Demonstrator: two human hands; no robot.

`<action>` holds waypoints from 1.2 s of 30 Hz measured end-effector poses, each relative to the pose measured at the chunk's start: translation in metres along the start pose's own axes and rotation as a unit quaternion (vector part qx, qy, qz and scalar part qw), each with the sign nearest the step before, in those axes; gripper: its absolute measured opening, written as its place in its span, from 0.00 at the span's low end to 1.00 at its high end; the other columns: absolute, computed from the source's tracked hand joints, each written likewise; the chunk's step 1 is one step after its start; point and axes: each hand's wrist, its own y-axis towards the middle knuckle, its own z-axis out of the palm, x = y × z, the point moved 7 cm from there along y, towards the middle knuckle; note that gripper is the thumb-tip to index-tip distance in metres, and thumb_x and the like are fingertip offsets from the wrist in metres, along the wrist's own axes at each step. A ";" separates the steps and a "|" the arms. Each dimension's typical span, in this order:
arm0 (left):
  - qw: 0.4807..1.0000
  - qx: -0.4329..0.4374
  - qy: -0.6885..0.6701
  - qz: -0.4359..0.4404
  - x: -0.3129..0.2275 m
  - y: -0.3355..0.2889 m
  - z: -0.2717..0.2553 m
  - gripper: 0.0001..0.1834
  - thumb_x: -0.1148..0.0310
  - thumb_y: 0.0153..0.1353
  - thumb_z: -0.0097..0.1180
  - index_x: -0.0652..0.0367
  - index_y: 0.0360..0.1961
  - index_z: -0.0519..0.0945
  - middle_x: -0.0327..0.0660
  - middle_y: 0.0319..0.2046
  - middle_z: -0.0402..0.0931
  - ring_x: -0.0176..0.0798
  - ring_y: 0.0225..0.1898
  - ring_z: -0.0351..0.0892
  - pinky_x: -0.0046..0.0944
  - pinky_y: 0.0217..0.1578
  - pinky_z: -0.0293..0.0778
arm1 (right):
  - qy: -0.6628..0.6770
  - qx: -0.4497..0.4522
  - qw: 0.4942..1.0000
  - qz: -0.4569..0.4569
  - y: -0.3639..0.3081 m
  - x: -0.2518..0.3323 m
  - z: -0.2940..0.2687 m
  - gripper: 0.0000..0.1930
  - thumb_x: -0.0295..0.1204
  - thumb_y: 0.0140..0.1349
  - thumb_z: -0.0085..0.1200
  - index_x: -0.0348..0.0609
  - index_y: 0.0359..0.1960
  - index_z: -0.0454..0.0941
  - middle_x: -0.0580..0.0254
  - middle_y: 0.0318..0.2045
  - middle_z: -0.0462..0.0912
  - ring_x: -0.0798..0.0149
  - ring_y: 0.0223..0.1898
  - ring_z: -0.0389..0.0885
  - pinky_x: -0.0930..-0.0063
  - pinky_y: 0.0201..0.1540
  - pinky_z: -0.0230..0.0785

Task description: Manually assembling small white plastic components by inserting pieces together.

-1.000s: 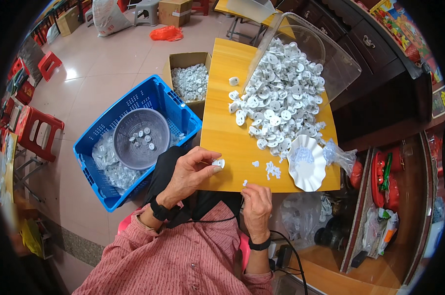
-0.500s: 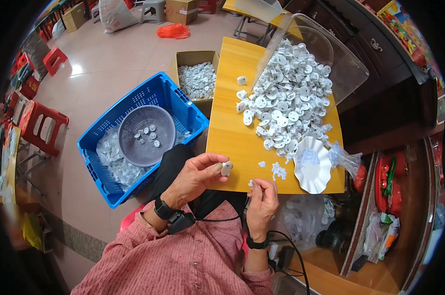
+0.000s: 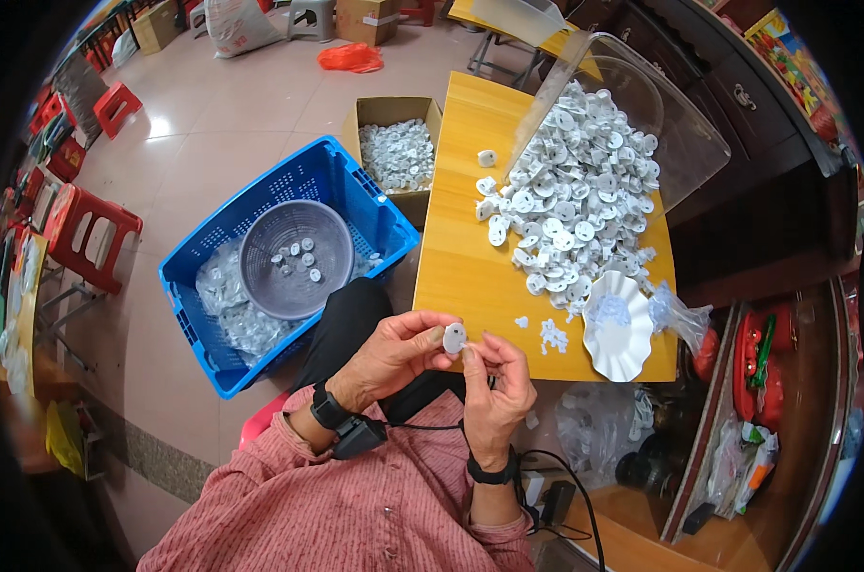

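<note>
Between its thumb and fingers, my left hand [image 3: 389,353] holds a small white plastic disc [image 3: 455,337] with dark holes in its face. My right hand [image 3: 499,381] is closed in a pinch against the disc's lower right edge. The small pale plastic piece in that pinch is mostly covered by the fingertips. Both hands are over the near edge of the yellow table [image 3: 451,229]. Beyond them lie several tiny pale pieces [image 3: 553,336] and a white scalloped dish [image 3: 604,353] with more of these in it. A large heap of white discs [image 3: 585,191] covers the table's right side.
Spilling the heap is a clear tub [image 3: 694,157] lying on its side. To the left, a blue crate [image 3: 195,348] holds bagged parts and a grey colander [image 3: 284,297] with several discs. A cardboard box [image 3: 410,207] of parts stands behind it. Red stools [image 3: 93,234] line the left.
My right hand has moved up and left, bringing its small piece to the disc. My left hand has shifted slightly right and turned the disc's face more toward view.
</note>
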 end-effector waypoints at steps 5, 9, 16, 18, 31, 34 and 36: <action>1.000 -0.007 0.014 0.011 -0.001 0.000 0.002 0.16 0.72 0.70 0.56 0.66 0.56 0.77 0.43 0.48 0.80 0.34 0.43 0.84 0.37 0.50 0.83 | -0.032 -0.003 0.999 -0.010 -0.001 0.001 0.000 0.11 0.22 0.62 0.64 0.37 0.46 0.80 0.57 0.32 0.87 0.69 0.31 0.84 0.74 0.36 0.77; 0.999 -0.023 0.041 0.022 -0.001 0.000 0.001 0.15 0.72 0.70 0.57 0.65 0.55 0.78 0.42 0.48 0.80 0.34 0.43 0.84 0.39 0.51 0.83 | -0.039 -0.012 0.999 -0.009 -0.002 0.001 0.000 0.11 0.23 0.62 0.64 0.37 0.45 0.80 0.57 0.32 0.87 0.69 0.31 0.84 0.74 0.36 0.77; 0.997 -0.037 0.059 0.022 -0.002 -0.001 0.002 0.15 0.73 0.69 0.57 0.65 0.55 0.78 0.42 0.47 0.81 0.34 0.43 0.83 0.38 0.50 0.83 | -0.040 -0.007 0.999 0.003 -0.003 0.000 0.001 0.11 0.23 0.62 0.64 0.36 0.45 0.80 0.58 0.32 0.87 0.70 0.31 0.84 0.75 0.36 0.77; 0.993 -0.054 0.099 0.026 -0.002 -0.002 0.000 0.14 0.74 0.69 0.57 0.65 0.54 0.79 0.42 0.47 0.81 0.34 0.43 0.83 0.37 0.50 0.83 | -0.048 -0.009 0.999 -0.002 -0.004 -0.001 0.002 0.11 0.23 0.62 0.64 0.36 0.45 0.80 0.58 0.32 0.87 0.70 0.31 0.84 0.75 0.36 0.77; 0.971 -0.061 0.229 0.039 -0.014 -0.007 0.006 0.14 0.73 0.69 0.57 0.67 0.54 0.80 0.43 0.45 0.82 0.33 0.43 0.84 0.34 0.49 0.83 | -0.089 0.015 0.995 -0.046 -0.002 0.007 0.006 0.10 0.21 0.61 0.64 0.34 0.43 0.80 0.59 0.31 0.86 0.71 0.30 0.82 0.77 0.35 0.75; 0.981 -0.077 0.174 0.025 -0.011 -0.007 0.001 0.14 0.73 0.69 0.57 0.66 0.54 0.79 0.42 0.45 0.82 0.33 0.42 0.84 0.34 0.48 0.83 | -0.059 0.022 0.997 -0.045 -0.001 0.007 0.007 0.08 0.20 0.62 0.62 0.33 0.42 0.80 0.59 0.34 0.84 0.71 0.32 0.81 0.77 0.37 0.75; 0.986 -0.068 0.152 0.028 -0.010 -0.007 0.001 0.14 0.73 0.69 0.58 0.66 0.54 0.79 0.43 0.44 0.83 0.32 0.42 0.84 0.34 0.48 0.83 | -0.049 0.008 0.998 -0.047 -0.003 0.004 0.005 0.06 0.20 0.63 0.61 0.32 0.40 0.80 0.59 0.35 0.82 0.71 0.34 0.81 0.79 0.39 0.75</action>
